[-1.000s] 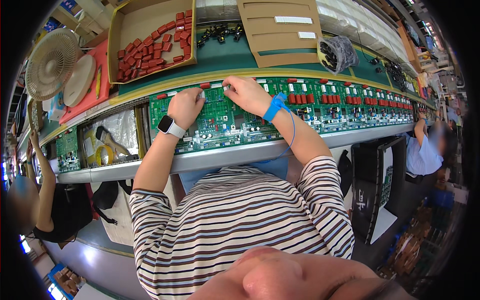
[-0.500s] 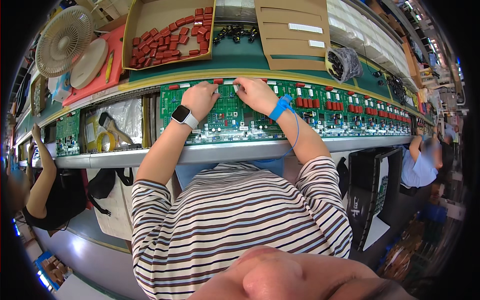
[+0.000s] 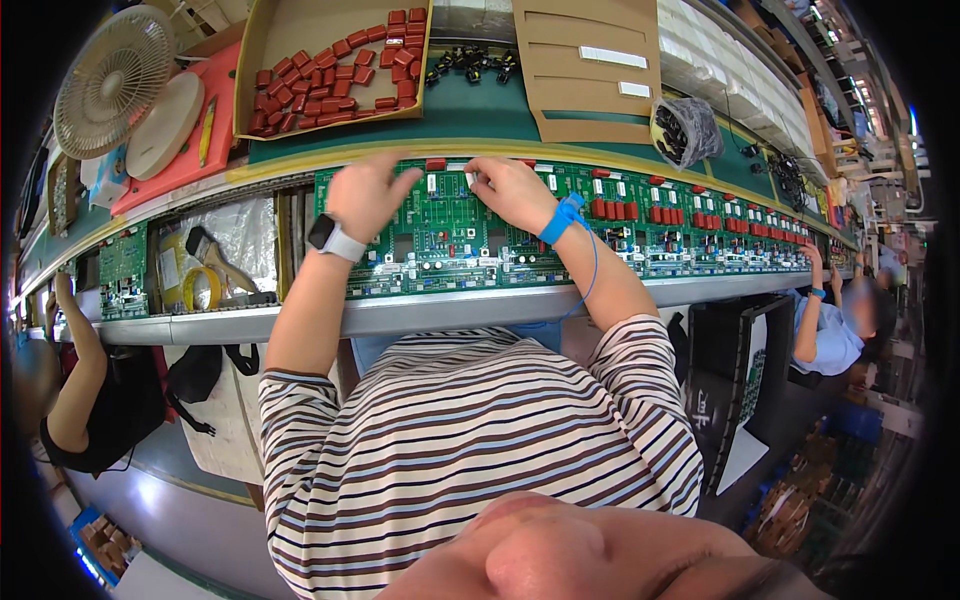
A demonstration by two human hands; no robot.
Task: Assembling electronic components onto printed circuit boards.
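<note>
Over one row of green circuit boards (image 3: pixel 440 215), the left hand (image 3: pixel 368 198) has its thumb wide of blurred fingers; the right hand (image 3: pixel 508 195) has fingertips set narrow (whether gripping, I cannot tell). Between them stands one white block (image 3: pixel 432 183); one carton (image 3: pixel 340 20) sits beyond.

Components (image 3: pixel 345 78) in box (image 3: pixel 320 25), fan (image 3: pixel 112 85) left, cardboard sheet (image 3: pixel 575 84) right, circuit boards (image 3: pixel 437 215) in front

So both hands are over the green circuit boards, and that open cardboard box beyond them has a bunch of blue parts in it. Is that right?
Not quite: the head view shows that the parts in the open cardboard box are red, not blue. The left hand and right hand are over the green circuit boards, as you said.
</note>
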